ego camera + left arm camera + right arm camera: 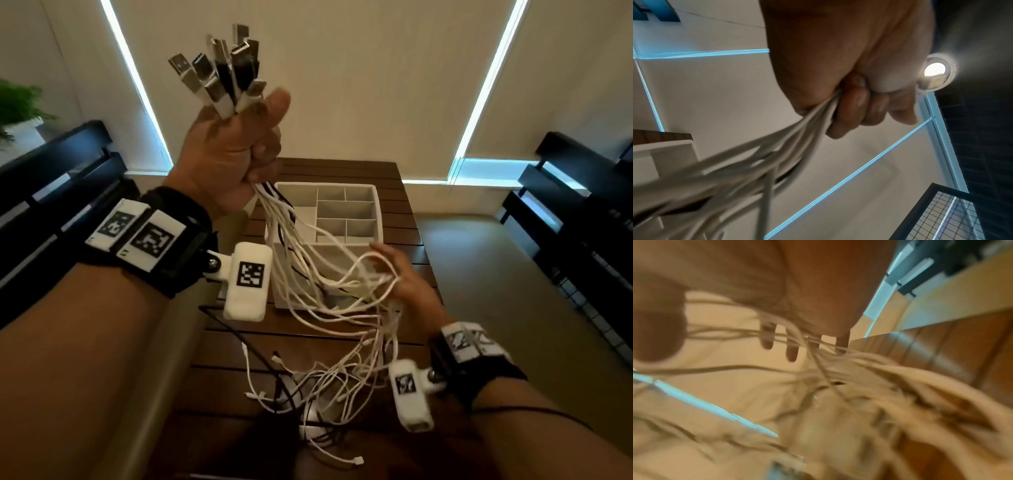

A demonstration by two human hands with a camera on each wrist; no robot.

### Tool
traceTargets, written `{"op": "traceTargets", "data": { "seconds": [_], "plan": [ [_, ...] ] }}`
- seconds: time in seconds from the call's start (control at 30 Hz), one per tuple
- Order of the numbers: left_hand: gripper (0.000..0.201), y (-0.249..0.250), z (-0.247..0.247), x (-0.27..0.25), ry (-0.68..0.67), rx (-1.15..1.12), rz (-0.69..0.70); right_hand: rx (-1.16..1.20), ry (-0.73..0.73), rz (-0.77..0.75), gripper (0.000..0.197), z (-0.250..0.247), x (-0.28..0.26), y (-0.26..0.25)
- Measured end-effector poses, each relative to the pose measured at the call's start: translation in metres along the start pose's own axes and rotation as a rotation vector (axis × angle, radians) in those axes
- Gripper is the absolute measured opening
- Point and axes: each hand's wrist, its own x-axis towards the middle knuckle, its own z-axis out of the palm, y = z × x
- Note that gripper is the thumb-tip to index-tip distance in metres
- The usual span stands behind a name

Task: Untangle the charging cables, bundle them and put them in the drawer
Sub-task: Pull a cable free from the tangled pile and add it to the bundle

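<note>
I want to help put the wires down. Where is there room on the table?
Bare wood shows on the table behind the white organizer tray and along its right edge. The near end is crowded with loose cables. The tray's small compartments look empty.

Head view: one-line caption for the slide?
Left hand grips the charging cables with USB plugs up; right hand combs spread fingers through the strands above a divided white tray.

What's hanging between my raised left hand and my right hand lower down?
In the head view, loose charging cables, mostly white, hang from the left hand across the white divided tray to the right hand's spread fingers.
</note>
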Motion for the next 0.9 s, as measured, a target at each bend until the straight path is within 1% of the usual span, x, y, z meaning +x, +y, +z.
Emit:
{"op": "traceTargets", "data": {
  "seconds": [0.03, 0.07, 0.1, 0.17, 0.2, 0.23, 0.27, 0.3, 0.33, 0.37, 0.4, 0.47, 0.5, 0.53, 0.57, 0.63, 0.67, 0.73, 0.8, 0.87, 0.9],
  "plan": [
    [0.039, 0.002, 0.000, 0.000, -0.051, -0.020, -0.010, 0.141, -0.065, -0.027, 0.078, -0.001, 0.005, -0.013],
    [0.042, 0.004, 0.000, 0.001, -0.090, -0.034, -0.014, 0.245, -0.166, -0.028, 0.083, -0.004, 0.010, -0.027],
    [0.046, 0.006, 0.001, 0.003, -0.119, -0.037, -0.010, 0.274, -0.280, -0.013, 0.089, -0.009, 0.011, -0.039],
    [0.050, 0.012, 0.004, 0.004, -0.154, -0.020, 0.014, 0.175, -0.493, 0.020, 0.094, -0.015, 0.015, -0.061],
    [0.052, 0.014, 0.004, 0.005, -0.172, -0.017, 0.024, 0.129, -0.544, 0.043, 0.092, -0.018, 0.016, -0.066],
    [0.052, 0.015, 0.005, 0.005, -0.194, -0.023, 0.029, 0.117, -0.540, 0.072, 0.088, -0.019, 0.018, -0.069],
    [0.050, 0.015, 0.004, 0.006, -0.218, -0.035, 0.030, 0.100, -0.472, 0.077, 0.079, -0.018, 0.020, -0.068],
    [0.045, 0.013, 0.004, 0.006, -0.245, -0.053, 0.026, 0.028, -0.378, 0.046, 0.065, -0.013, 0.022, -0.067],
    [0.037, 0.011, 0.005, 0.007, -0.275, -0.066, 0.022, -0.104, -0.270, 0.002, 0.051, -0.004, 0.025, -0.064],
    [0.029, 0.009, 0.006, 0.007, -0.310, -0.075, 0.019, -0.238, -0.193, -0.016, 0.041, 0.007, 0.027, -0.062],
    [0.022, 0.006, 0.008, 0.007, -0.351, -0.081, 0.016, -0.334, -0.168, 0.003, 0.040, 0.016, 0.029, -0.059],
    [0.018, 0.002, 0.011, 0.008, -0.431, -0.111, 0.004, -0.458, -0.231, 0.079, 0.050, 0.033, 0.035, -0.044],
    [0.018, 0.002, 0.012, 0.008, -0.454, -0.130, -0.005, -0.549, -0.280, 0.089, 0.049, 0.039, 0.038, -0.034],
    [0.018, 0.001, 0.011, 0.008, -0.463, -0.142, -0.012, -0.647, -0.311, 0.075, 0.042, 0.044, 0.040, -0.025],
    [0.018, 0.001, 0.011, 0.008, -0.464, -0.144, -0.017, -0.676, -0.313, 0.056, 0.033, 0.047, 0.042, -0.017],
    [0.020, 0.002, 0.007, 0.007, -0.449, -0.123, -0.023, -0.568, -0.266, 0.048, 0.016, 0.048, 0.039, -0.011],
    [0.021, 0.003, 0.005, 0.007, -0.430, -0.103, -0.023, -0.511, -0.209, 0.039, 0.011, 0.045, 0.038, -0.009],
    [0.023, 0.008, -0.003, 0.005, -0.385, -0.059, -0.020, -0.389, -0.047, 0.053, 0.007, 0.033, 0.034, -0.005],
    [0.026, 0.014, -0.012, 0.004, -0.325, -0.025, -0.012, -0.260, 0.116, 0.122, 0.013, 0.015, 0.033, 0.004],
    [0.026, 0.019, -0.020, 0.002, -0.280, 0.005, 0.019, -0.296, 0.231, 0.205, 0.021, 0.001, 0.032, 0.015],
    [0.026, 0.019, -0.022, 0.002, -0.265, 0.015, 0.031, -0.373, 0.271, 0.246, 0.024, -0.005, 0.033, 0.022]
  ]
}}
